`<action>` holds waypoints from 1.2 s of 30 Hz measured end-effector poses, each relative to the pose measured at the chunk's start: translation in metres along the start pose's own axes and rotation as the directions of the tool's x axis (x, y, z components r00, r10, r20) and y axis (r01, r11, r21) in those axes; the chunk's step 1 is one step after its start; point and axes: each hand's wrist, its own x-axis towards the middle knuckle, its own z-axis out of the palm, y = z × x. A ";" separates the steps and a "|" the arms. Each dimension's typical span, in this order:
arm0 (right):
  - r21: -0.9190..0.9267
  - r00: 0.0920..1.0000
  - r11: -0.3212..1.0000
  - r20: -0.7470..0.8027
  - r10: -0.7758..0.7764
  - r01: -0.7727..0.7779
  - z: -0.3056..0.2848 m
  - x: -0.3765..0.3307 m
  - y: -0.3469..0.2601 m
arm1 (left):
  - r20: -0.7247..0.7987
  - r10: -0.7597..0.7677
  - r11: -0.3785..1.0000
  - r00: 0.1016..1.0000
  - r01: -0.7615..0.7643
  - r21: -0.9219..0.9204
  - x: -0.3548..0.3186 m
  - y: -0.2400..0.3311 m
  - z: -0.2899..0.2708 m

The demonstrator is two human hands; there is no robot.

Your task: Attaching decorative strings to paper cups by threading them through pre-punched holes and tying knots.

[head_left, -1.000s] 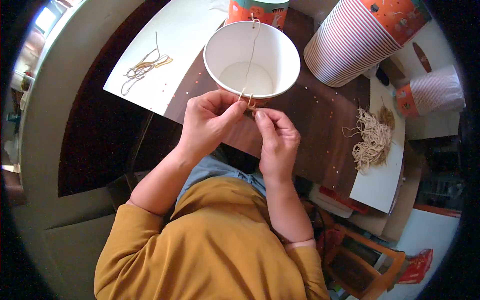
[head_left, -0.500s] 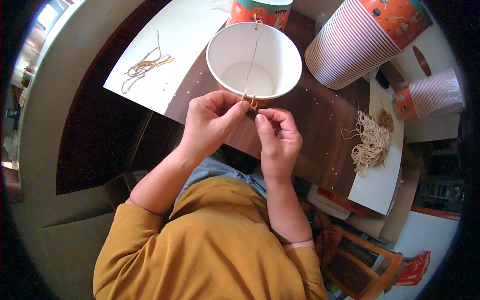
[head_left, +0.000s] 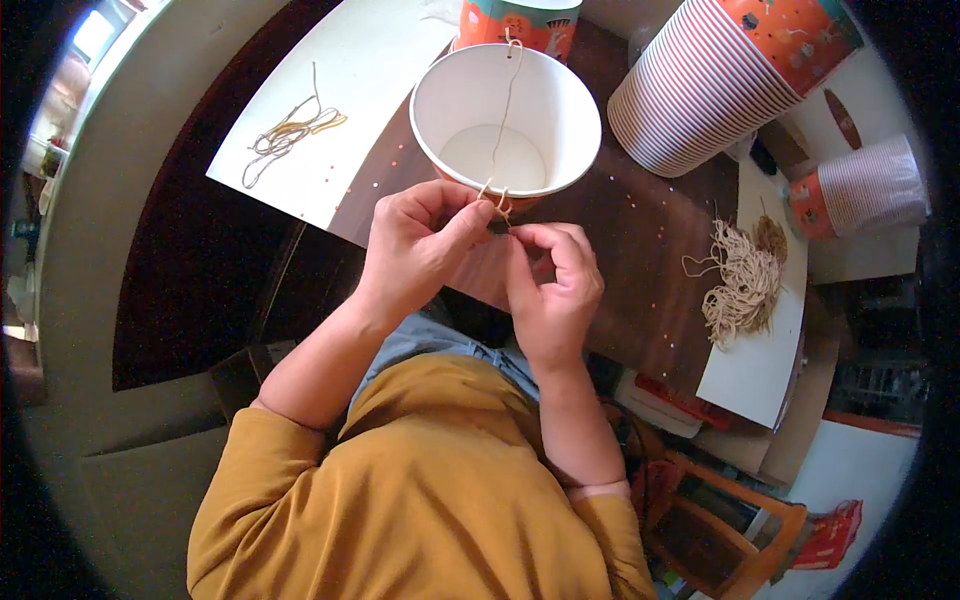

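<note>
A white-lined paper bucket (head_left: 560, 120) stands on the brown table in front of me. A thin beige string (head_left: 507, 105) runs from a hole in its far rim across the mouth to the near rim, where it forms small loops. At that near rim my left hand (head_left: 415, 240) pinches the string between thumb and index finger. Just to its right my right hand (head_left: 555, 285) is closed, thumb against index finger, on the string's end below the loop. The exact shape of the knot or loop is partly hidden by my fingertips.
A tall stack of nested buckets (head_left: 690, 95) leans at the far right, a wrapped cup stack (head_left: 865, 190) beyond it. A bundle of cut strings (head_left: 742, 280) lies on the right white board. More cord (head_left: 290, 135) rests on the left board. Behind is an orange-green bucket (head_left: 520, 28).
My right thumb has drawn in and lower against the index finger, and the right hand has shifted slightly. The left hand keeps its pinch; the bucket has barely moved.
</note>
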 end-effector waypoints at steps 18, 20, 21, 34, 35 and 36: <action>0.723 0.666 0.046 0.608 0.433 -0.690 0.016 0.015 0.023 | 0.035 0.026 1.000 0.999 -0.026 0.001 0.002 -0.003 -0.004; 0.731 0.659 0.017 0.605 0.447 -0.682 0.016 0.014 0.022 | 0.033 0.018 1.000 0.999 -0.018 -0.003 0.002 -0.004 -0.006; 0.728 0.661 0.043 0.594 0.459 -0.684 0.016 0.014 0.022 | 0.034 0.023 0.999 0.999 -0.023 0.023 0.002 -0.005 -0.007; 0.683 0.609 -0.172 0.718 0.336 -0.710 0.030 0.018 0.017 | 0.038 -0.022 0.995 0.999 0.018 0.099 0.004 0.011 -0.007; 0.674 0.619 -0.179 0.733 0.284 -0.716 0.030 0.018 0.019 | 0.036 -0.022 0.995 0.999 0.018 0.100 0.004 0.010 -0.008; 0.674 0.618 -0.180 0.733 0.282 -0.717 0.030 0.017 0.022 | 0.030 -0.003 0.992 1.000 -0.001 0.128 0.004 0.008 -0.009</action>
